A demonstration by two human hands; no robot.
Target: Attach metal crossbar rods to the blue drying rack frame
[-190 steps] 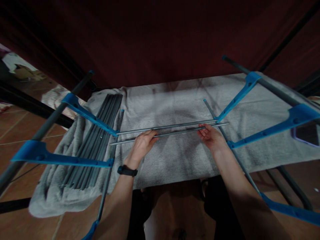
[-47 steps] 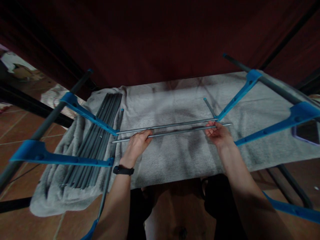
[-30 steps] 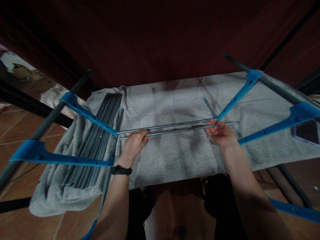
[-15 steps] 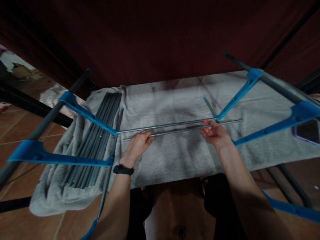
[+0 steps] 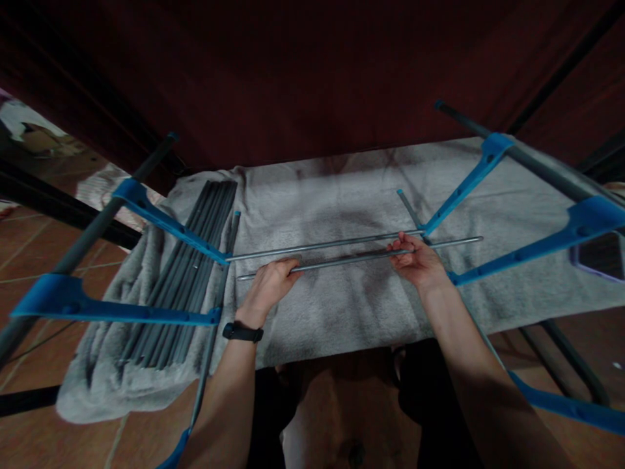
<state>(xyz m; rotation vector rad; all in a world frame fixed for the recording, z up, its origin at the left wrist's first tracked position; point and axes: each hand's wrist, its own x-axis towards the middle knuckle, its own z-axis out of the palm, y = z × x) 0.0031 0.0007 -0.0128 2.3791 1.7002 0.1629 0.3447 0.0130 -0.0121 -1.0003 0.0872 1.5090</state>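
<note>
A thin grey metal rod runs crosswise in front of me, held by both hands. My left hand is closed around it near its left end, palm down. Farther right, my right hand holds it with curled fingers, palm partly up. Just beyond lies a second rod, its ends at the blue plastic brackets of the left frame and right frame. The held rod's right end sticks out past the right bracket arm. Its left tip shows beside my left hand.
A bundle of grey tubes lies at left on the grey blanket. Blue bracket arms on upright grey tubes stand at both sides. A phone-like dark object with a purple edge is at far right. Behind hangs a dark red cloth.
The held rod has shifted slightly toward me at its left and to the right, and its right end reaches farther out. Both hands still grip it.
</note>
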